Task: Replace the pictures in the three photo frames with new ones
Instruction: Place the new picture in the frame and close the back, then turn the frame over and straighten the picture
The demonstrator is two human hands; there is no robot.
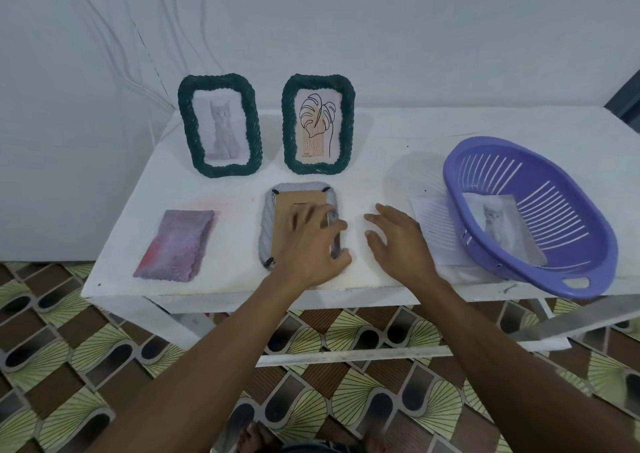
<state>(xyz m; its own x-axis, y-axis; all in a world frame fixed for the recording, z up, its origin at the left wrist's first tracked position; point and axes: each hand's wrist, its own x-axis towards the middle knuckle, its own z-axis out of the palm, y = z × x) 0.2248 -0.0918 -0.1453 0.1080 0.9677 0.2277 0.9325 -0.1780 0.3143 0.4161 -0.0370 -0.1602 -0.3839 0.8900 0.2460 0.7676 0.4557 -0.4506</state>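
Two dark green rope frames stand upright at the back of the white table (398, 161): the left frame (219, 125) holds a grey cat picture, the right frame (318, 124) a leaf line drawing. A grey rope frame (270, 224) lies face down at the front, brown backing board up. My left hand (311, 244) rests spread on that backing board. My right hand (398, 241) hovers open just right of the frame, holding nothing. Another cat picture (498, 230) lies inside the purple basket (533, 217). A white sheet (433, 224) lies partly under the basket.
A pinkish-purple cloth (176, 244) lies at the table's front left. The basket overhangs the table's front right edge. A white wall with hanging cables stands behind. Patterned floor tiles and my bare feet show below the table.
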